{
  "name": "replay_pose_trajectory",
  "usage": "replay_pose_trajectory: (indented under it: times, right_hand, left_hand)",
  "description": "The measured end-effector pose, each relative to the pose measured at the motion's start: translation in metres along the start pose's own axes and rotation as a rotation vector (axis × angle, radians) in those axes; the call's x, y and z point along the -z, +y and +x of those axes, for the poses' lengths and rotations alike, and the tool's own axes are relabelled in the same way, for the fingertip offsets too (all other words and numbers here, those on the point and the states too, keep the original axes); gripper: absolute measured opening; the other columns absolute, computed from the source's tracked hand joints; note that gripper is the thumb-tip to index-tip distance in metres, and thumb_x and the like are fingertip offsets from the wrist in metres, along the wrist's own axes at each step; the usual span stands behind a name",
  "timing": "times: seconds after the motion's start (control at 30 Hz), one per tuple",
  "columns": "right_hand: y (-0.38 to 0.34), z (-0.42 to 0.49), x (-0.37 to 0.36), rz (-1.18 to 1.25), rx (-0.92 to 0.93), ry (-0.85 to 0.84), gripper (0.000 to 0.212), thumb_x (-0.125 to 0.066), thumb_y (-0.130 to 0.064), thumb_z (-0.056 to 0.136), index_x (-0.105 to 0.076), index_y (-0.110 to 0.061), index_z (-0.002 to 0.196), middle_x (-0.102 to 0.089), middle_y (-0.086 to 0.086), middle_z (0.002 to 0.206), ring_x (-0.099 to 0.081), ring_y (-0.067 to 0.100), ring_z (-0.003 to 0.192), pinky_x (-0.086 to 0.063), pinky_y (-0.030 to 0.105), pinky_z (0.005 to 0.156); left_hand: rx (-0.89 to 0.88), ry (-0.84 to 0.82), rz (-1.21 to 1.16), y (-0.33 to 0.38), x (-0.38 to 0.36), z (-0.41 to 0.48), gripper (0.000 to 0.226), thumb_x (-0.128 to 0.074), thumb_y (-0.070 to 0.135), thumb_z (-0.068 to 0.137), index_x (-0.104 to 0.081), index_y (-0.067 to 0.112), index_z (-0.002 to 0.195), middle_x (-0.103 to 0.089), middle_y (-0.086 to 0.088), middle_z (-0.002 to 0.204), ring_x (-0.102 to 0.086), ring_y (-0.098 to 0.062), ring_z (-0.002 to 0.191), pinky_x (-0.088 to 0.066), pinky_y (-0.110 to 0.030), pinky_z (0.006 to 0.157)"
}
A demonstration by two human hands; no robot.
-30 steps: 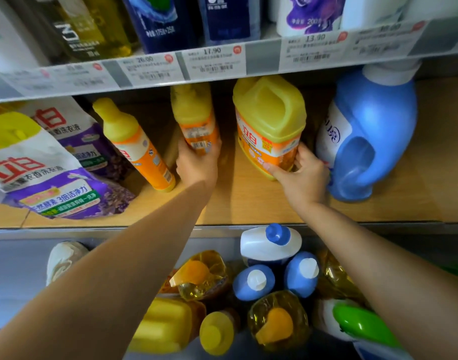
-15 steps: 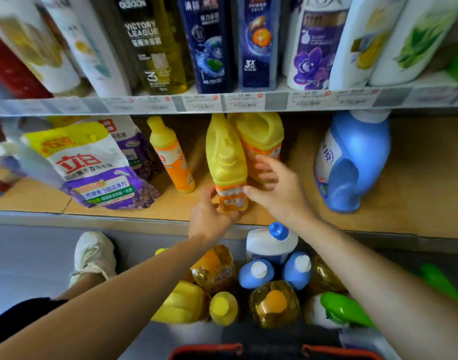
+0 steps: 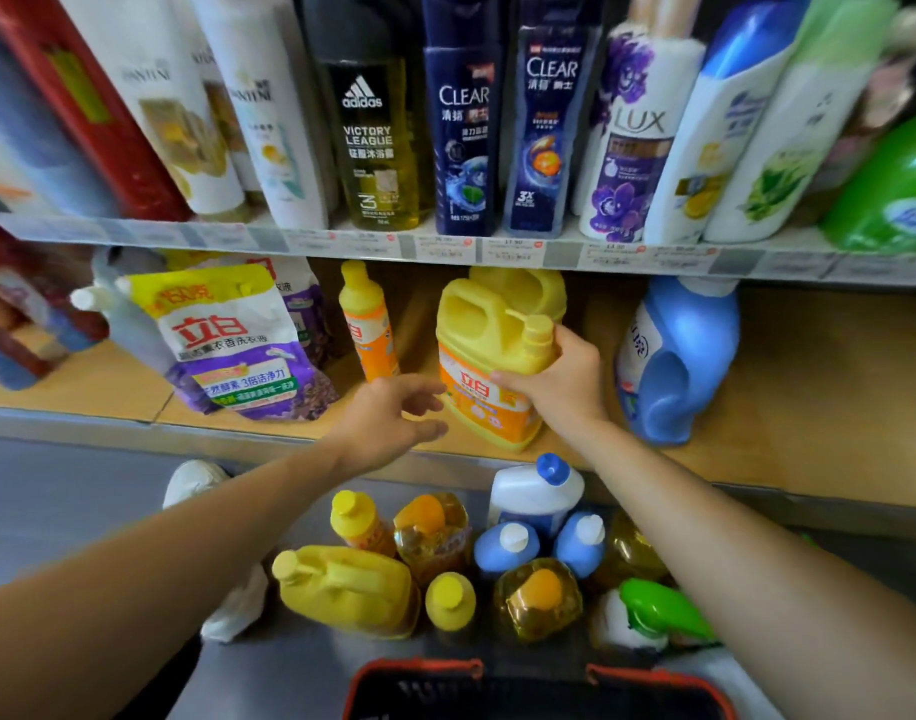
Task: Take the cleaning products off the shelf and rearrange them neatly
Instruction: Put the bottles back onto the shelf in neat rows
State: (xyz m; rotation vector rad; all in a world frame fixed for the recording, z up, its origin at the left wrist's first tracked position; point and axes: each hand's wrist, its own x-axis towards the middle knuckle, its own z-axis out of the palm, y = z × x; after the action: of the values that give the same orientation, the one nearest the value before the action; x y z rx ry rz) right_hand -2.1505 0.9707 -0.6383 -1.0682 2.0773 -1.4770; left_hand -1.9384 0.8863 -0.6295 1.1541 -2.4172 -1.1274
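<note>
The left forearm (image 3: 186, 553) and right forearm (image 3: 731, 553) are bare, and one foot wears a white shoe (image 3: 193, 480).

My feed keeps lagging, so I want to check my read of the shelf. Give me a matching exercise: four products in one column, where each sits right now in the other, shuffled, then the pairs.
Things:
1. yellow pump jug
2. blue detergent jug
3. purple refill pouch
4. white bottle with blue cap

Places:
A. down below the front edge of the wooden shelf
B. leaning on the shelf's left part
C. gripped by the right hand
D. standing on the shelf, right of that hand

Pairs: 1-C, 2-D, 3-B, 4-A.
</note>
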Motion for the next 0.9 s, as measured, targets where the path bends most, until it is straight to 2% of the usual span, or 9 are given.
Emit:
replay_pose_trajectory:
  times: [0.1, 0.2, 0.3, 0.4, 0.53, 0.6, 0.7, 0.8, 0.9]
  right_hand:
    - [-0.010, -0.018, 0.027, 0.068, 0.040, -0.085, 0.059, -0.098, -0.022, 0.055, -0.069, -0.025, 0.106, -0.074, -0.002, 0.105, -0.069, 0.015, 0.099, -0.058, 0.047, 0.088]
    - [-0.024, -0.023, 0.045, 0.099, 0.119, -0.230, 0.064, -0.098, -0.027, 0.053, -0.066, -0.033, 0.107, -0.074, -0.006, 0.108, -0.069, 0.012, 0.102, -0.059, 0.042, 0.086]
    - [-0.048, -0.038, 0.074, 0.218, 0.166, -0.287, 0.066, -0.098, -0.019, 0.054, -0.067, -0.032, 0.111, -0.075, -0.010, 0.107, -0.070, 0.005, 0.100, -0.057, 0.023, 0.079]
    - [-0.069, -0.052, 0.102, 0.378, 0.150, -0.332, 0.063, -0.096, -0.014, 0.055, -0.071, -0.030, 0.111, -0.076, -0.006, 0.109, -0.072, 0.010, 0.102, -0.057, 0.023, 0.079]
    - [-0.090, -0.079, 0.132, 0.494, 0.122, -0.446, 0.058, -0.093, -0.008, 0.056, -0.076, -0.037, 0.103, -0.077, -0.005, 0.106, -0.072, 0.012, 0.100, -0.058, 0.027, 0.078]
    - [-0.091, -0.094, 0.144, 0.552, 0.076, -0.492, 0.055, -0.090, -0.004, 0.060, -0.075, -0.033, 0.104, -0.076, -0.003, 0.106, -0.071, 0.015, 0.102, -0.058, 0.029, 0.079]
    - [-0.083, -0.122, 0.158, 0.693, -0.032, -0.572, 0.049, -0.082, -0.012, 0.070, -0.070, -0.024, 0.116, -0.072, 0.002, 0.117, -0.068, 0.020, 0.111, -0.057, 0.032, 0.083]
    - [-0.072, -0.146, 0.164, 0.756, -0.132, -0.479, 0.045, -0.080, -0.033, 0.074, -0.072, -0.021, 0.117, -0.071, 0.008, 0.123, -0.066, 0.022, 0.116, -0.056, 0.035, 0.091]
    - [-0.056, -0.162, 0.169, 0.568, -0.071, -0.203, 0.036, -0.083, -0.025, 0.074, -0.075, -0.017, 0.109, -0.075, 0.010, 0.108, -0.069, 0.018, 0.101, -0.055, 0.035, 0.087]
  left_hand:
    - [0.001, 0.018, 0.004, 0.011, 0.018, -0.013, 0.069, -0.086, 0.027, 0.080, -0.055, 0.020, 0.142, -0.068, 0.004, 0.121, -0.063, -0.014, 0.109, -0.055, -0.040, 0.097]
    - [0.010, -0.009, -0.073, 0.022, 0.029, -0.015, 0.087, -0.088, 0.034, 0.076, -0.043, 0.024, 0.149, -0.059, 0.007, 0.135, -0.057, -0.014, 0.119, -0.051, -0.038, 0.102]
    - [-0.060, -0.084, -0.204, 0.047, 0.027, -0.032, 0.083, -0.090, 0.027, 0.071, -0.047, 0.022, 0.142, -0.063, 0.007, 0.130, -0.061, -0.004, 0.117, -0.054, -0.028, 0.100]
    - [-0.115, -0.098, -0.365, 0.070, 0.027, -0.051, 0.082, -0.089, 0.014, 0.071, -0.046, 0.018, 0.141, -0.066, 0.004, 0.128, -0.065, -0.003, 0.115, -0.056, -0.018, 0.089]
    - [-0.205, -0.148, -0.499, 0.101, 0.035, -0.082, 0.074, -0.086, 0.015, 0.072, -0.051, 0.017, 0.137, -0.070, 0.001, 0.127, -0.068, -0.016, 0.117, -0.059, -0.026, 0.086]
    - [-0.233, -0.153, -0.524, 0.115, 0.032, -0.101, 0.068, -0.086, 0.014, 0.071, -0.056, 0.016, 0.133, -0.072, -0.001, 0.124, -0.070, -0.019, 0.114, -0.060, -0.028, 0.085]
    - [-0.221, -0.114, -0.516, 0.127, 0.022, -0.129, 0.067, -0.090, 0.019, 0.066, -0.061, 0.015, 0.127, -0.075, -0.002, 0.118, -0.073, -0.021, 0.108, -0.062, -0.034, 0.084]
    - [-0.254, -0.051, -0.417, 0.139, 0.011, -0.153, 0.073, -0.097, 0.025, 0.058, -0.065, 0.017, 0.123, -0.076, 0.004, 0.113, -0.074, -0.014, 0.103, -0.062, -0.029, 0.082]
    - [-0.265, 0.018, -0.286, 0.145, -0.002, -0.169, 0.083, -0.099, 0.043, 0.050, -0.067, 0.023, 0.123, -0.076, 0.010, 0.111, -0.072, -0.007, 0.102, -0.062, -0.035, 0.086]
